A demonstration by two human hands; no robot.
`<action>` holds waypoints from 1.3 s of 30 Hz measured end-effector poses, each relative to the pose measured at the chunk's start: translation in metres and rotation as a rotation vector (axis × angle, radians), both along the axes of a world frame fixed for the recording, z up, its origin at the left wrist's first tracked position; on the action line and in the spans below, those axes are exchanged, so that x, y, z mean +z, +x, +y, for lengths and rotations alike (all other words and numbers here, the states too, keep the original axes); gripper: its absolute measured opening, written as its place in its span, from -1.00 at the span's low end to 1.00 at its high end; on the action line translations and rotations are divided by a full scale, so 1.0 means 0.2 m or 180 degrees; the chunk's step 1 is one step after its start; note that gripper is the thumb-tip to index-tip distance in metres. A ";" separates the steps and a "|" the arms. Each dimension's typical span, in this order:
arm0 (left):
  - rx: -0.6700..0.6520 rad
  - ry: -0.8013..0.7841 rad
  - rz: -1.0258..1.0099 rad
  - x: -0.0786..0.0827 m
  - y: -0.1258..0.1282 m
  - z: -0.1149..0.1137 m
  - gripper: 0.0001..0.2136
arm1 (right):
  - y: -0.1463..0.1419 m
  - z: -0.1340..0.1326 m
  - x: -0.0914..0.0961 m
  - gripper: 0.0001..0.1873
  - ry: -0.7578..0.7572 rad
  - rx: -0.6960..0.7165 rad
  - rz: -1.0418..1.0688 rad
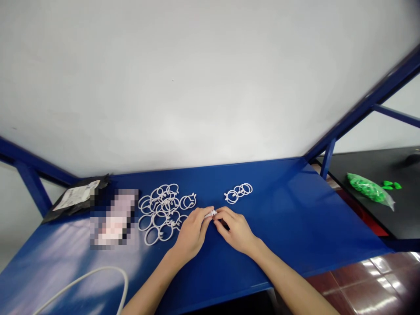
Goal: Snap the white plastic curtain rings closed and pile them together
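Note:
Near the middle of the blue table [278,227], my left hand [193,229] is closed around a white plastic ring clip [210,214], mostly hidden by the fingers. My right hand [236,228] pinches the clip end of the same ring between thumb and fingertips. Left of my hands lies a loose pile of white ring clips [159,220], each a thin hoop with small clip tabs, many overlapping. Beyond my right hand, a short row of white ring clips [232,197] lies overlapped on the table.
A black plastic package [77,196] with a white label lies at the left, beside a blurred-out object [114,218]. A white cable [98,270] curves at front left. On a black table [403,210] to the right is a bag of green pieces [369,189]. Blue frame bars [357,111] flank the table.

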State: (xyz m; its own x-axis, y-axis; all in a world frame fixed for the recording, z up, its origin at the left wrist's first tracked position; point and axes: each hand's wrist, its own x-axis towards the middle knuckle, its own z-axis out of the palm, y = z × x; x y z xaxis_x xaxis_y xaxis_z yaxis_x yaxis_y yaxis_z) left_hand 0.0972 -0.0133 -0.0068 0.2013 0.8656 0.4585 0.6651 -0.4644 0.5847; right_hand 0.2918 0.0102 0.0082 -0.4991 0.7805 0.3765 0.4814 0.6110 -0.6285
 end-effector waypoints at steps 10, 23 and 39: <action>-0.0295 -0.0050 0.0236 0.05 0.01 0.00 -0.70 | 0.01 0.00 -0.01 -0.92 -0.0388 -0.0214 0.0232; -0.0279 0.0200 0.0344 0.04 0.01 0.01 -0.78 | 0.01 0.02 -0.03 -0.92 -0.0411 -0.0225 -0.0015; -0.0263 0.0260 0.0404 0.02 0.00 0.02 -0.79 | 0.01 0.03 -0.02 -0.95 -0.0630 -0.0135 -0.0114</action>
